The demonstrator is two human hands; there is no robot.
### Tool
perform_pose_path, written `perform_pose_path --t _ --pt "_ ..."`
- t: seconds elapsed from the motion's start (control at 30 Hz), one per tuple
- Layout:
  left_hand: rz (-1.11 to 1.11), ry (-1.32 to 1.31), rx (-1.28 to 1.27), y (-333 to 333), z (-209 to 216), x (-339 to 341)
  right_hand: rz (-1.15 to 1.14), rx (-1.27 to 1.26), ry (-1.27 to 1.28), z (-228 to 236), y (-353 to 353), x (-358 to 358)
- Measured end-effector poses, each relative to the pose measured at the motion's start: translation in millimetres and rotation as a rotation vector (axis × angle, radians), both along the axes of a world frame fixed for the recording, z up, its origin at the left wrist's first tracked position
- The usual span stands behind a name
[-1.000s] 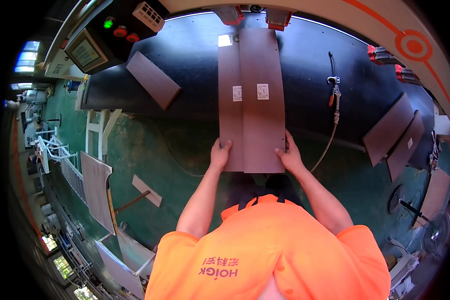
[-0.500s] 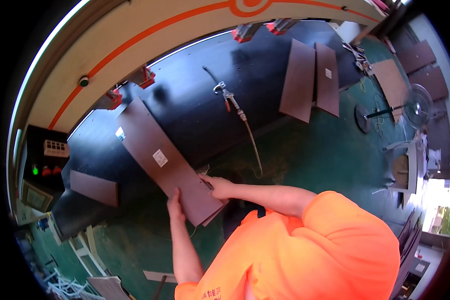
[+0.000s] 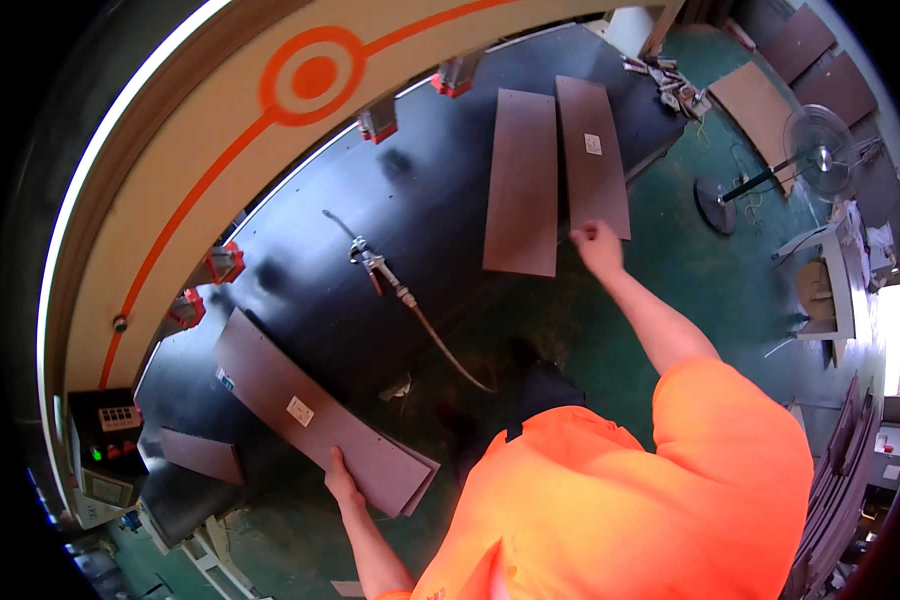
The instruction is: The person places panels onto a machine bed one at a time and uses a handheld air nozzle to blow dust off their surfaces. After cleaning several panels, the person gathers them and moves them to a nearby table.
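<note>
The brown panels (image 3: 340,432) at the near left are already put together, overhanging the table's edge; the left hand (image 3: 344,482) grasps their left side. At the right, a plain panel (image 3: 521,185) and a labelled panel (image 3: 587,175) remain separate. The right hand (image 3: 600,250) is curled at the latter's near end; whether it grips, one cannot tell. An air gun (image 3: 373,264) lies on the black table (image 3: 440,200). A fan (image 3: 820,158) stands at the far right on green floor (image 3: 660,270).
</note>
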State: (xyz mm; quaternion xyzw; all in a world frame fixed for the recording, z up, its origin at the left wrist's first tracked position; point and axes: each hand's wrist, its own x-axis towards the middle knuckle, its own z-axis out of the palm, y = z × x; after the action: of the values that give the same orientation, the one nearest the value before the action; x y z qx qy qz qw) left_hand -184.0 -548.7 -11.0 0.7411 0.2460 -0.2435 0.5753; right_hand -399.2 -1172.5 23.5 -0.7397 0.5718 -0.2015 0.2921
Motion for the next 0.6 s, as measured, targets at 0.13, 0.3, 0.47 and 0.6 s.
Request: perform_pose_path --t 0.13,0.3,0.47,0.6 --pt "0.098 0.084 0.055 -29.0 24.7 -35.1 0.100 0.505 -0.187 -47.7 21.1 32.3" --pt "0.143 0.148 0.064 -47.9 50.6 -70.2 0.007 0.383 -0.285 -28.8 26.7 53.2" --pt "0.160 0.142 0.158 -75.6 60.5 -98.1 0.228 0.099 -0.136 51.0 34.6 7.5" --pt "0.163 0.148 0.195 -76.9 62.3 -112.5 0.478 0.047 -0.124 63.3 81.7 8.1"
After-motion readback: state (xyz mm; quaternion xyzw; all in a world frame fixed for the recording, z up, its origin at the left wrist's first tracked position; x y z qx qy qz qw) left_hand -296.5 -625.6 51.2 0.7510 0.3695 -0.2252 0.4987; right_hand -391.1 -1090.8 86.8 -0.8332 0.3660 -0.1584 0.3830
